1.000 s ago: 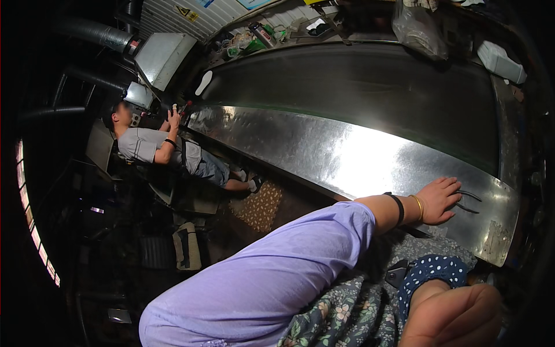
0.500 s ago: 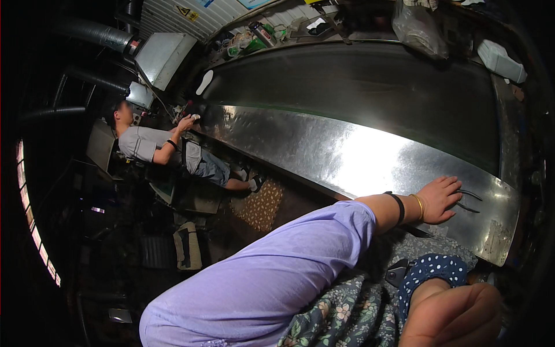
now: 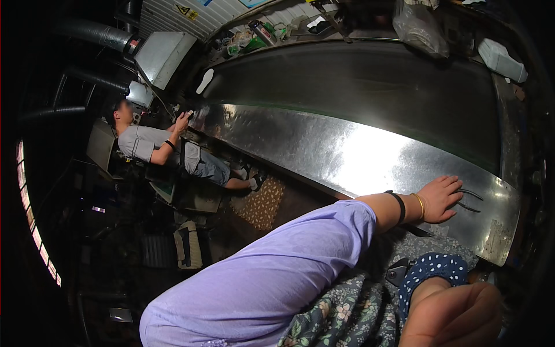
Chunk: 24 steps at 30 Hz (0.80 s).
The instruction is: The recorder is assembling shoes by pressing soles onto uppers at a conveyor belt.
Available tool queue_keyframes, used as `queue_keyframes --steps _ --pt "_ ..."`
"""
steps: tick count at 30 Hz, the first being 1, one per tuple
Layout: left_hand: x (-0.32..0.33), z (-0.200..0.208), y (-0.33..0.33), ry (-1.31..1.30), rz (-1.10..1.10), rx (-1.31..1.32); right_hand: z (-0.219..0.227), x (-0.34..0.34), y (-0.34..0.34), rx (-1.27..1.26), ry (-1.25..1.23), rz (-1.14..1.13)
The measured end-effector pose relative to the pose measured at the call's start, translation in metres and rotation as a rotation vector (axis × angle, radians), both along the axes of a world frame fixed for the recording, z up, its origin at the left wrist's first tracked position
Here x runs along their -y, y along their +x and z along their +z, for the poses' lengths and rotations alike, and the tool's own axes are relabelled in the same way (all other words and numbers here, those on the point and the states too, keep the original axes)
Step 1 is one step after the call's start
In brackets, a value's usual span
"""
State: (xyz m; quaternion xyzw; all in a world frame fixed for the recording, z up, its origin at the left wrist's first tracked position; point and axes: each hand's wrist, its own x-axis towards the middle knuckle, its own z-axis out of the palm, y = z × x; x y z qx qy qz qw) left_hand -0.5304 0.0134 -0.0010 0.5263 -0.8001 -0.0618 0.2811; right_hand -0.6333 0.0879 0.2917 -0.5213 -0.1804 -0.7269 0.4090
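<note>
My left hand (image 3: 438,199) lies palm down on a shiny metal ledge (image 3: 300,139), fingers stretched out and a little apart. Two thin, dark, curved prongs of a tool (image 3: 473,194) stick out past the fingers; the rest of this tool is hidden, so its kind is unclear. A lilac sleeve covers the left arm, with a black band and a gold bracelet at the wrist. Close to the camera, at the lower right, is my right hand (image 3: 457,315), bent at the wrist below a dotted navy cuff (image 3: 433,270). Its fingers cannot be made out.
Beyond the ledge runs a wide dark belt (image 3: 347,81), with a white insole-shaped piece (image 3: 204,81) at its far left. A co-worker (image 3: 144,141) sits there, a small pale thing in hand. A clear plastic bag (image 3: 419,29) and a whitish container (image 3: 502,59) stand along the back.
The co-worker's hands have moved slightly left, toward their body, with the small pale thing. My two hands stay where they were.
</note>
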Motion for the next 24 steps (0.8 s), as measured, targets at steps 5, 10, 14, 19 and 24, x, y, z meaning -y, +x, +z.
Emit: queue_keyframes --steps 5,10,14,19,24 --pt "0.000 0.000 0.001 0.004 0.004 -0.002 0.002 -0.004 0.000 -0.017 0.041 0.001" --pt "0.001 -0.001 -0.002 -0.010 -0.002 -0.007 0.003 -0.004 0.004 0.023 0.036 -0.052" --pt "0.000 0.000 0.002 -0.007 0.004 -0.004 0.004 -0.014 0.003 0.039 0.096 -0.039" --pt "0.000 -0.001 0.000 -0.013 -0.002 0.004 0.010 -0.016 0.008 0.063 0.224 -0.083" --pt "0.000 0.001 0.001 -0.002 0.004 -0.003 0.005 -0.010 -0.011 -0.059 0.174 -0.029"
